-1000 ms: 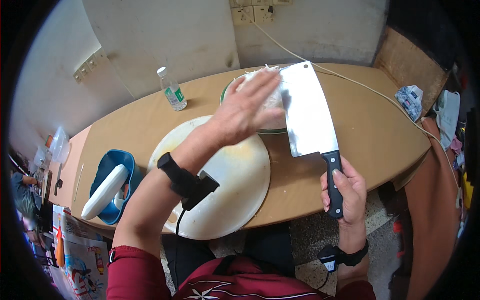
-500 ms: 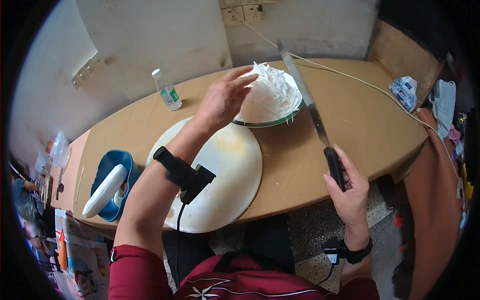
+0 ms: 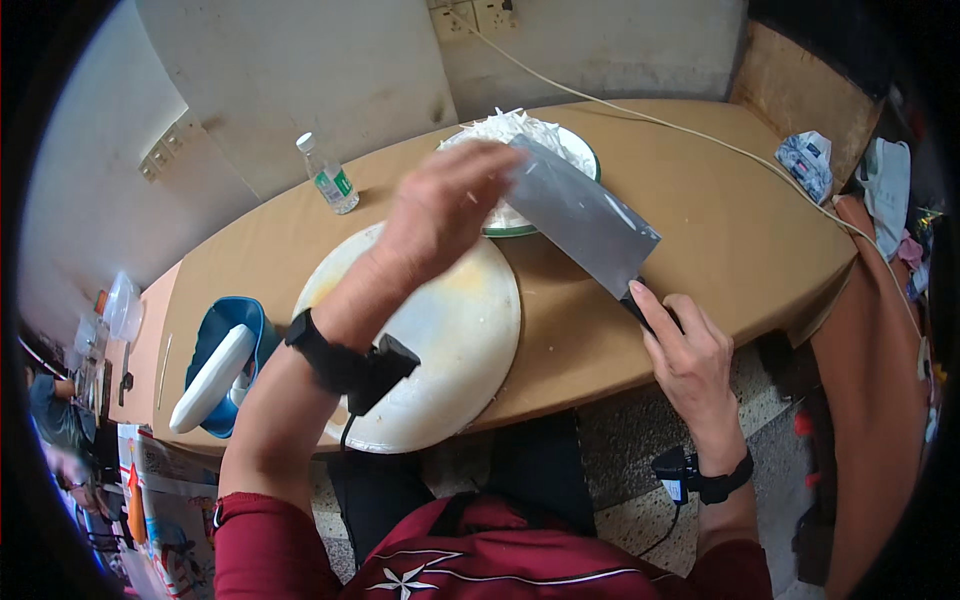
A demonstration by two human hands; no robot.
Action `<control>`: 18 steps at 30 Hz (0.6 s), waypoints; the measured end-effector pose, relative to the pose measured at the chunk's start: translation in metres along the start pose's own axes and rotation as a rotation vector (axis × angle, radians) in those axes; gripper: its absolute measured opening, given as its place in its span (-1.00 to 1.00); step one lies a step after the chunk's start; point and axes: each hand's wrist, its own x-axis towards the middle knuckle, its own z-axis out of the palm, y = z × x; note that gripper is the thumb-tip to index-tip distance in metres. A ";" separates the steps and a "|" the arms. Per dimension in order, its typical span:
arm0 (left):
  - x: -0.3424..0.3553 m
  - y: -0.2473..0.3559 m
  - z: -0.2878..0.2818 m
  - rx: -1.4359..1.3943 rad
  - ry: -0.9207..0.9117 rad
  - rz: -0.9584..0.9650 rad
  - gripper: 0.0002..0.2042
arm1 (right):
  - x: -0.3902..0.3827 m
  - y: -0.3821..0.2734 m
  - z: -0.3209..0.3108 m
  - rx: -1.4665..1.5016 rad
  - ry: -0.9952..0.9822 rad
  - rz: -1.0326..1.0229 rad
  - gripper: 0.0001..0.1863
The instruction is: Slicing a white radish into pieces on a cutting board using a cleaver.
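Observation:
My right hand [image 3: 688, 350] grips the black handle of a cleaver [image 3: 590, 218]. Its broad grey blade slants up and left, flat side toward me, over the near right part of a green-rimmed plate. Long white vegetable shreds [image 3: 505, 125] are heaped on that plate [image 3: 597, 165]. At the blade's far end is my left hand [image 3: 440, 212], blurred by motion, with fingers stretched out and nothing visible in them. Whether the fingertips touch the blade I cannot tell. Beneath my left forearm lies a round white cutting board [image 3: 440, 340], bare apart from yellowish stains.
A clear bottle with a white cap [image 3: 330, 180] stands at the back left of the brown-covered table [image 3: 720, 220]. At the left edge, a blue basin [image 3: 250, 312] holds a long white object [image 3: 212, 378]. A cable [image 3: 680, 135] crosses the table's back right.
The cleaver has turned from nearly edge-on to showing its flat side, and tilted further left over the plate. My left hand has come to the blade's end, its fingers no longer spread.

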 end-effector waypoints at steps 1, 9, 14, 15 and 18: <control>-0.005 0.008 0.002 0.020 -0.069 0.124 -0.59 | 0.004 -0.001 0.001 -0.009 0.002 -0.019 -0.38; -0.010 0.024 0.018 0.170 -0.570 0.185 -0.27 | 0.035 -0.010 0.023 0.095 0.007 -0.162 -0.43; -0.012 -0.013 0.015 0.198 -0.598 0.123 -0.23 | 0.043 -0.012 0.036 0.096 0.028 -0.194 -0.44; -0.011 -0.019 0.014 0.202 -0.589 0.094 -0.22 | 0.044 -0.012 0.038 0.096 0.031 -0.199 -0.44; -0.005 -0.041 0.003 0.251 -0.582 -0.044 -0.25 | 0.039 -0.010 0.035 0.084 0.015 -0.195 -0.43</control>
